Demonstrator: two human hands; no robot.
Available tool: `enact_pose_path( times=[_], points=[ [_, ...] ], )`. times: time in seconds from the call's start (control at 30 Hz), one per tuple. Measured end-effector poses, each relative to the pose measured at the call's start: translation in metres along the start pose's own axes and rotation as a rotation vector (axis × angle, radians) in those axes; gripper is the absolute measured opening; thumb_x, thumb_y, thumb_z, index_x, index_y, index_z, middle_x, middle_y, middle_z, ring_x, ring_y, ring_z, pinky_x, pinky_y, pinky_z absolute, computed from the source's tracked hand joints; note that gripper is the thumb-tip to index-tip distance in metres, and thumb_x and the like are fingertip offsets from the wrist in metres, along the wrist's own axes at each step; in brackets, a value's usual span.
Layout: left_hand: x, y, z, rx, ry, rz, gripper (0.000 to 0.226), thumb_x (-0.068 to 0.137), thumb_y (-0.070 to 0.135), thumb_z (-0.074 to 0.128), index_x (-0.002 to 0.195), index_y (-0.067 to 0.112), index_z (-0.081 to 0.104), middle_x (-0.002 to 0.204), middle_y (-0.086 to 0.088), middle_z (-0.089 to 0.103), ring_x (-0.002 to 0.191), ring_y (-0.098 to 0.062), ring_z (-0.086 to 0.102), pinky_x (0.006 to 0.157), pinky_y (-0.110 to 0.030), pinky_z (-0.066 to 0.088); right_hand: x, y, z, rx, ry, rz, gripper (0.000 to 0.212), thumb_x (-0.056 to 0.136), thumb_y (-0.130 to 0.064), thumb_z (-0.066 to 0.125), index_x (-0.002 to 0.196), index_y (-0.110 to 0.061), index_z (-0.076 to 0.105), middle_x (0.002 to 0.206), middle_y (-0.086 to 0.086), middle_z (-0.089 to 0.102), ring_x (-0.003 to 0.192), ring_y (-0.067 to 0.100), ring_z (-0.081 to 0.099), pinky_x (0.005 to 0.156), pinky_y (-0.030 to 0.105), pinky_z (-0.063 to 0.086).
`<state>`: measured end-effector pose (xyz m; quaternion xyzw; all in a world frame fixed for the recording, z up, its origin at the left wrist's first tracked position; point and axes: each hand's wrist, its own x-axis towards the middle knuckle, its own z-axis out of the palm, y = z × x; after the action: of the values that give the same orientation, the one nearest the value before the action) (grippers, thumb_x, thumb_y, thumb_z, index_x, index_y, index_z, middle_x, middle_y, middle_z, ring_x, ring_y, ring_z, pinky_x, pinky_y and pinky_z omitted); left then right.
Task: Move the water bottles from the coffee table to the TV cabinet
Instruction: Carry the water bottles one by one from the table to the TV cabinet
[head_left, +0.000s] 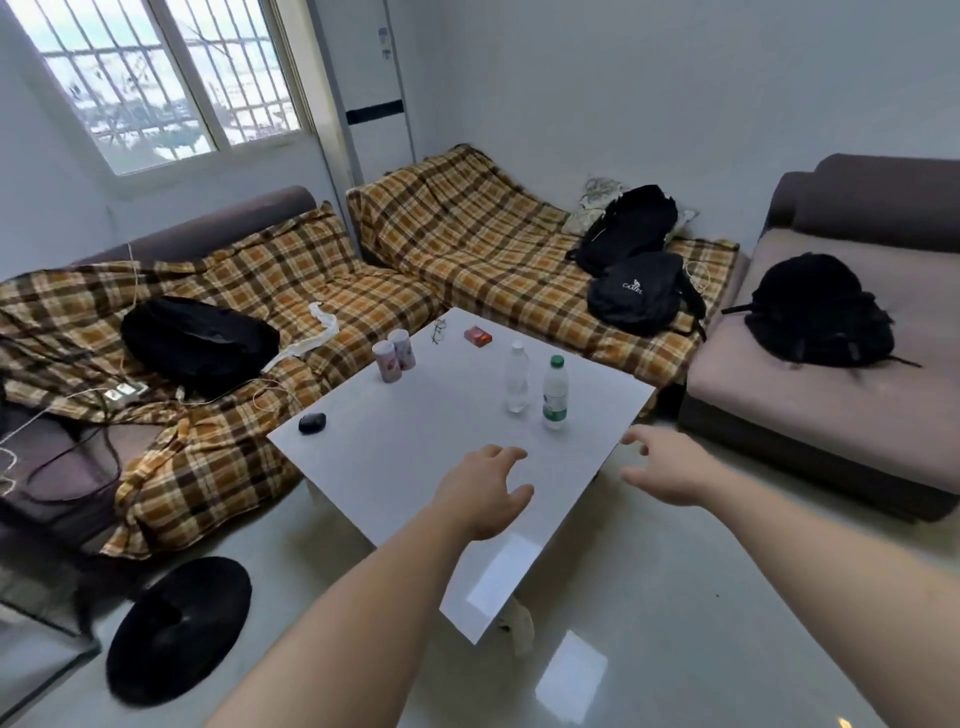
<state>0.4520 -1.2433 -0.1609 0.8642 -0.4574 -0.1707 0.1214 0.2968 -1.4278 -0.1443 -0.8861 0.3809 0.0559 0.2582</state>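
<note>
Two clear water bottles stand upright, close together, on the white coffee table (415, 467). The white-capped bottle (517, 376) is the farther one. The green-capped bottle (555, 393) with a green label stands just to its right and nearer to me. My left hand (485, 491) hovers over the table's near part, fingers spread, holding nothing. My right hand (667, 465) reaches over the table's right corner, fingers apart and empty. Both hands are short of the bottles. The TV cabinet is not in view.
On the table also sit two pink cans (394, 355), a red box (478, 336), glasses (439, 329) and a black mouse (312, 422). Plaid-covered sofas with black backpacks (197, 343) surround the table. A black round cushion (179, 629) lies on the glossy floor at left.
</note>
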Motion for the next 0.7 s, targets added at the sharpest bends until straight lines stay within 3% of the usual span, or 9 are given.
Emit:
enact_pose_path(
  times=[0.1, 0.27, 0.4, 0.7],
  points=[
    [0.044, 0.008, -0.005, 0.026, -0.012, -0.05, 0.054, 0.092, 0.049, 0.046, 0.142, 0.032, 0.033, 0.15, 0.001, 0.035, 0.132, -0.023, 0.038, 0.106, -0.042, 0.037, 0.046, 0.025, -0.019, 0.042, -0.033, 0.038, 0.051, 0.088, -0.027, 0.06, 0.136, -0.019, 0.047, 0.124, 0.006, 0.057, 0.094, 0.019, 0.054, 0.075, 0.027, 0.044],
    [0.105, 0.019, -0.008, 0.049, -0.016, -0.073, 0.054, 0.093, 0.049, 0.047, 0.142, 0.03, 0.034, 0.149, 0.0, 0.037, 0.132, -0.023, 0.039, 0.106, -0.041, 0.037, 0.117, 0.038, -0.039, 0.016, -0.041, -0.008, 0.051, 0.086, -0.028, 0.058, 0.135, -0.019, 0.048, 0.131, 0.007, 0.054, 0.098, 0.021, 0.055, 0.077, 0.028, 0.047],
    [0.158, 0.011, -0.01, 0.055, -0.024, -0.106, 0.055, 0.092, 0.05, 0.046, 0.142, 0.032, 0.034, 0.149, 0.0, 0.037, 0.132, -0.023, 0.04, 0.107, -0.042, 0.038, 0.179, 0.031, -0.041, -0.092, -0.111, -0.086, 0.052, 0.086, -0.031, 0.058, 0.136, -0.023, 0.047, 0.136, 0.005, 0.053, 0.117, 0.022, 0.054, 0.09, 0.031, 0.047],
    [0.296, -0.037, 0.015, -0.078, -0.052, -0.163, 0.057, 0.092, 0.05, 0.045, 0.143, 0.029, 0.033, 0.148, -0.001, 0.039, 0.131, -0.025, 0.039, 0.107, -0.042, 0.037, 0.321, 0.016, -0.032, -0.316, -0.259, -0.124, 0.055, 0.087, -0.032, 0.056, 0.14, -0.024, 0.042, 0.141, 0.002, 0.047, 0.121, 0.022, 0.051, 0.093, 0.033, 0.046]
  ],
)
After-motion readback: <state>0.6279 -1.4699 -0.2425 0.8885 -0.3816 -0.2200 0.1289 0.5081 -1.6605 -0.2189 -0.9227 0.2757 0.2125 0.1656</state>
